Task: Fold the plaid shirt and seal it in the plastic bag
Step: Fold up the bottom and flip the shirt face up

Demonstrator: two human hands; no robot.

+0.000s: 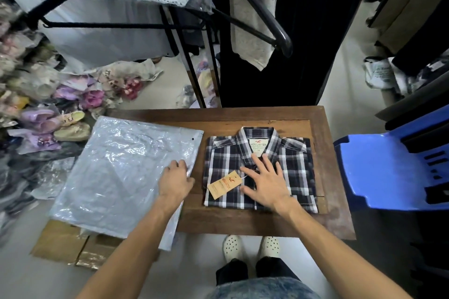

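Right hand (264, 177): flat on the front of the plaid shirt (261, 170), fingers spread and straight, pressing, gripping nothing. Left hand (175, 181): on the near right edge of the plastic bag (124, 177), fingers curled at that edge; appears to pinch it, though the fingertips are partly hidden.

Shirt lies folded, collar away from the person, on the right half of the wooden table (267, 223). A tan hang tag (224, 184) rests on its front, just beside the right thumb. Bag lies flat on the left, overhanging the table edge, just beside the shirt but apart from it.

Judged step: opening the bag for loading. To do it well, separate the two plastic layers at the mouth first, keep the shirt pressed flat so the fold holds, tuck the tag in, slide bottom edge first.

Count: one shirt, one bag, one tag, one table, two hands.
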